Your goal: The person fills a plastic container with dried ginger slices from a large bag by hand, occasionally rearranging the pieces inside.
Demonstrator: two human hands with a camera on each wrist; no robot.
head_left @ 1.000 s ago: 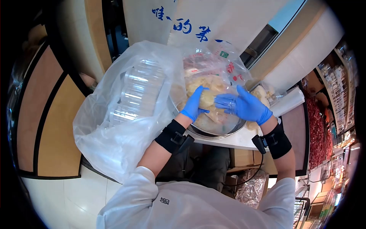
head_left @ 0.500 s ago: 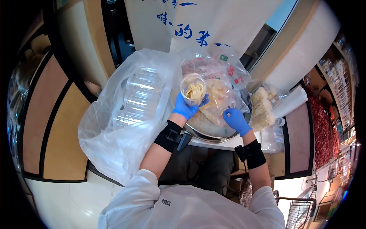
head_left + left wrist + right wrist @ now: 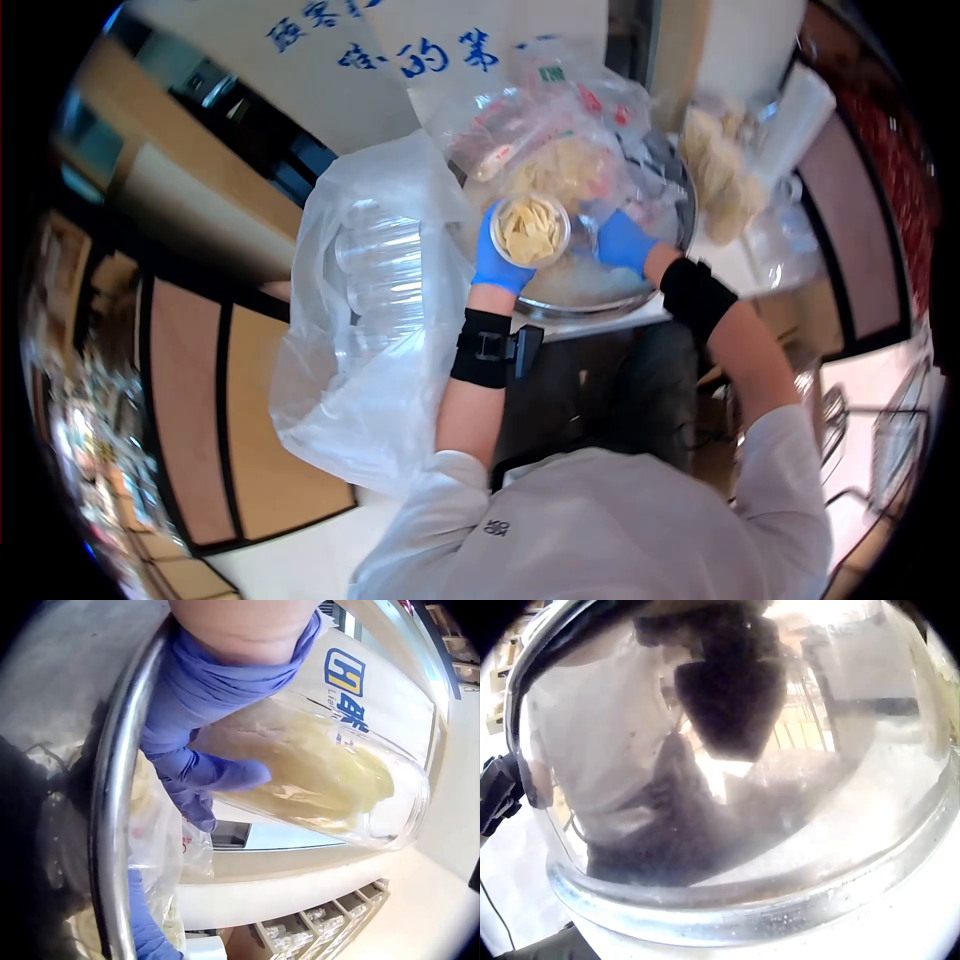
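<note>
My blue-gloved left hand [image 3: 500, 255] grips a clear plastic jar [image 3: 409, 817] from its side. Pale yellow slices [image 3: 530, 230] fill much of the jar, whose mouth faces up toward the head camera. Under it stands a round metal basin [image 3: 585, 312] with a clear printed plastic bag [image 3: 630, 105] of the same kind of slices inside. My blue-gloved right hand [image 3: 628, 243] is at the bag's right side, over the basin. Its fingertips are hidden by plastic, and I cannot tell what they hold. The right wrist view shows mostly the basin's shiny wall [image 3: 780, 847].
Left of the basin, a large translucent bag [image 3: 330, 420] holds several clear empty jars [image 3: 385, 260]. Filled containers [image 3: 725, 190] stand to the right, beside a white roll [image 3: 800, 120]. A white banner with blue writing [image 3: 420, 60] hangs behind.
The left hand was over the bag, then came up with the jar of slices and tilted its mouth toward the head camera. The right hand drew back, then moved to the bag's right side.
</note>
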